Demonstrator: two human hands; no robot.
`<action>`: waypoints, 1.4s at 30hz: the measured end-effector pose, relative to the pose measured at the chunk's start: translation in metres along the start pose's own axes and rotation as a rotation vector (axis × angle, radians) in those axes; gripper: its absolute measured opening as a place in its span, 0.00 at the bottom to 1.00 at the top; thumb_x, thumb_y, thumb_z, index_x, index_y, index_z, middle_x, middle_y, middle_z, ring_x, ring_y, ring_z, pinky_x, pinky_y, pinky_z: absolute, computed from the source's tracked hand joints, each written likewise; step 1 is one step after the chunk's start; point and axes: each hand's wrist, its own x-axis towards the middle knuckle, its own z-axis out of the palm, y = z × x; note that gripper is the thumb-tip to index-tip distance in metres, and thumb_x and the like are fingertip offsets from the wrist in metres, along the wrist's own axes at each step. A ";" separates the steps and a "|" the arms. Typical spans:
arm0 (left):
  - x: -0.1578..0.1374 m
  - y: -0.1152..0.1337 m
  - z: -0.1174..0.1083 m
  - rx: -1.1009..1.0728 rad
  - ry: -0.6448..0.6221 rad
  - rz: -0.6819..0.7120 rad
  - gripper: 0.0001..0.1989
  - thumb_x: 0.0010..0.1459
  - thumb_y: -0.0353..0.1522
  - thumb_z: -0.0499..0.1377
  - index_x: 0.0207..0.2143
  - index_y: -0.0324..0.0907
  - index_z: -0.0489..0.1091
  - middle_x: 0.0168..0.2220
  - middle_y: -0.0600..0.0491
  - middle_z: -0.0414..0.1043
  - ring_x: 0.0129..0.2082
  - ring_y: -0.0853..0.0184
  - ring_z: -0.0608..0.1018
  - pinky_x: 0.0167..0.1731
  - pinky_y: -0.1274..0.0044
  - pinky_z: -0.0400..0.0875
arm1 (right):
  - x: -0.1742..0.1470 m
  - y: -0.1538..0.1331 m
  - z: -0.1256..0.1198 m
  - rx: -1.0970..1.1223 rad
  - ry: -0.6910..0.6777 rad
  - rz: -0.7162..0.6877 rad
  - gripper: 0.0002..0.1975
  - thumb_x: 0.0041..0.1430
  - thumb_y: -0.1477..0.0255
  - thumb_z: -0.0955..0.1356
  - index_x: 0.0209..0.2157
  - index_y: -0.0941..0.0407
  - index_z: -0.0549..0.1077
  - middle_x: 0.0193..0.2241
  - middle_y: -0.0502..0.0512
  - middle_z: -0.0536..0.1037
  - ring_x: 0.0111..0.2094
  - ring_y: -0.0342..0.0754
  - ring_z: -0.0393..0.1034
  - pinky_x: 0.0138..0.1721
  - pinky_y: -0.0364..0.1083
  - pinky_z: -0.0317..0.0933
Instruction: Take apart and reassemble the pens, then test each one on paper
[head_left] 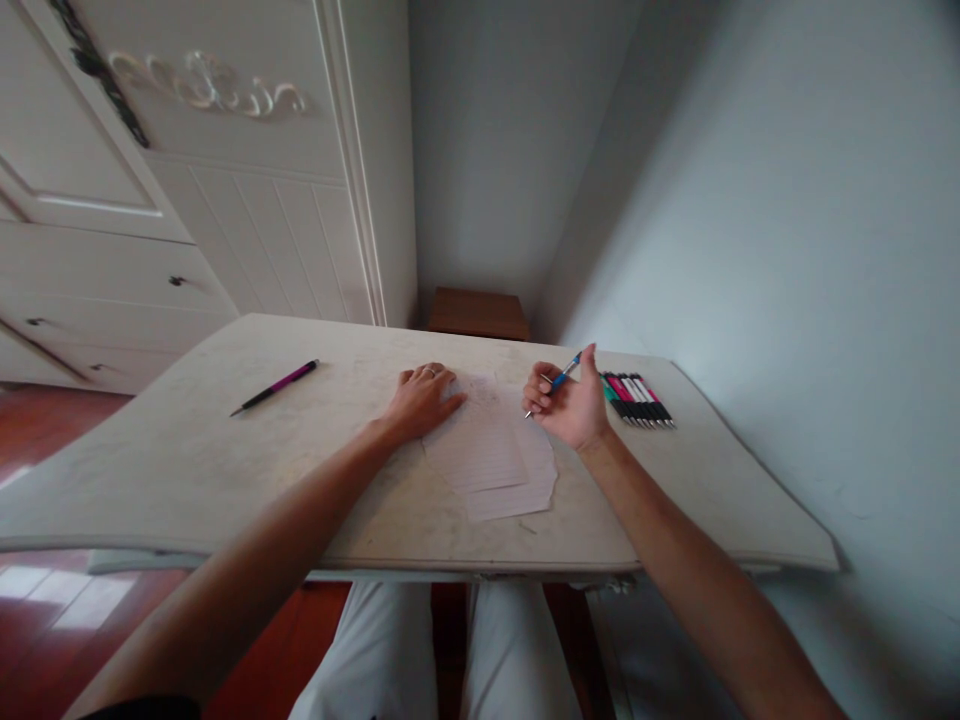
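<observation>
My left hand (425,400) lies flat, fingers stretched, with its thumb side on the left edge of the lined paper sheets (487,455). The sheets overlap, have torn edges, and bear faint marks near the top. In my right hand (574,405), palm turned upward, a blue pen (564,374) is held by curled fingers, thumb pointing up; its tip shows below the fingers, above the paper. Right of that hand, a row of several pens (637,400) in green, pink and white with black grips lies side by side. A purple and black pen (276,387) rests alone at the left.
The white table (360,500) has a worn, stained surface. A wall (810,250) borders it on the right, and a white cabinet (262,230) with drawers stands at the far left. Beyond the table's back edge is a brown wooden piece (478,312).
</observation>
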 end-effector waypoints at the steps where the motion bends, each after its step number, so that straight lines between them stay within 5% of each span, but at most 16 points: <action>1: 0.000 0.000 0.000 -0.001 -0.003 -0.002 0.22 0.62 0.45 0.50 0.51 0.41 0.68 0.55 0.42 0.67 0.56 0.54 0.67 0.54 0.62 0.57 | 0.000 -0.001 -0.001 0.033 0.001 -0.002 0.35 0.50 0.37 0.58 0.27 0.55 0.73 0.16 0.49 0.61 0.20 0.44 0.56 0.24 0.45 0.55; 8: 0.000 -0.001 0.000 0.003 -0.009 -0.009 0.22 0.63 0.45 0.49 0.51 0.42 0.68 0.55 0.44 0.67 0.56 0.55 0.67 0.54 0.63 0.56 | -0.002 -0.002 0.000 0.315 -0.109 0.020 0.31 0.53 0.42 0.59 0.23 0.55 0.72 0.15 0.47 0.60 0.17 0.41 0.52 0.21 0.44 0.52; 19: 0.001 -0.001 0.002 0.006 -0.001 -0.015 0.21 0.62 0.45 0.50 0.51 0.42 0.68 0.55 0.44 0.67 0.56 0.56 0.67 0.55 0.63 0.56 | -0.001 -0.002 0.004 0.058 -0.037 -0.070 0.35 0.53 0.38 0.56 0.26 0.54 0.75 0.15 0.48 0.60 0.17 0.43 0.52 0.21 0.45 0.51; 42: 0.000 0.000 -0.001 0.020 -0.022 -0.002 0.21 0.63 0.44 0.49 0.50 0.42 0.68 0.55 0.44 0.67 0.56 0.55 0.67 0.54 0.63 0.57 | -0.003 -0.002 0.005 0.344 -0.135 -0.056 0.32 0.55 0.41 0.59 0.27 0.55 0.75 0.16 0.48 0.61 0.19 0.41 0.51 0.23 0.45 0.50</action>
